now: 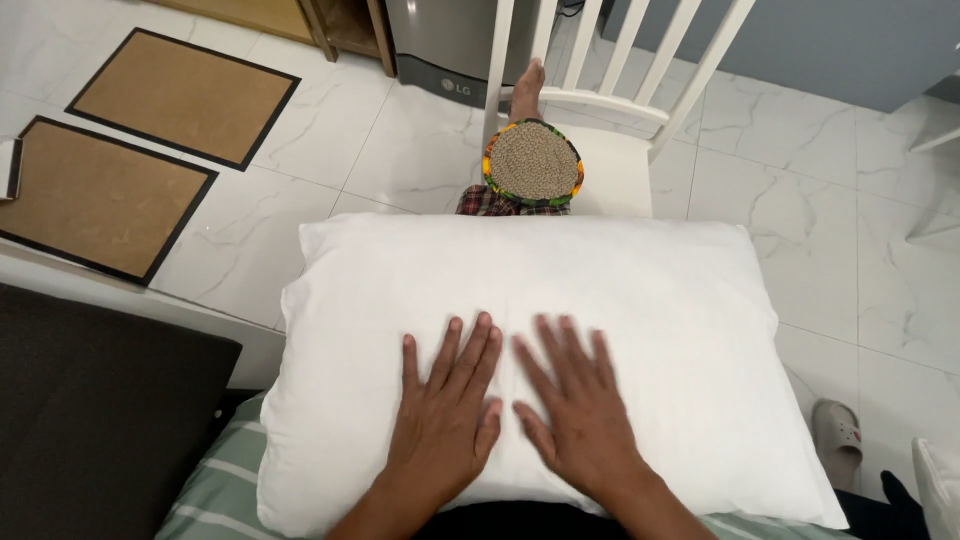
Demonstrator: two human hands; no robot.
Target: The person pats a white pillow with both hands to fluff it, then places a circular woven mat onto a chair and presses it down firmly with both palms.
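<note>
both hands lay flat and open on a white pillow (560, 290), the left hand (445, 420) and right hand (580, 425) side by side near its close edge, fingers spread, gripping nothing. the pillow rested across the person's lap and hid most of it; both forearms were cut off by the bottom of the frame. beyond its far edge, a round woven mat (533, 163) with a coloured rim sat on a white chair (620, 150), whose back ran out of view at the top. two brown boards (130, 140) lay well apart on the marble floor (380, 140), with bare tile between. a sandal (838, 438) showed partly at right.
</note>
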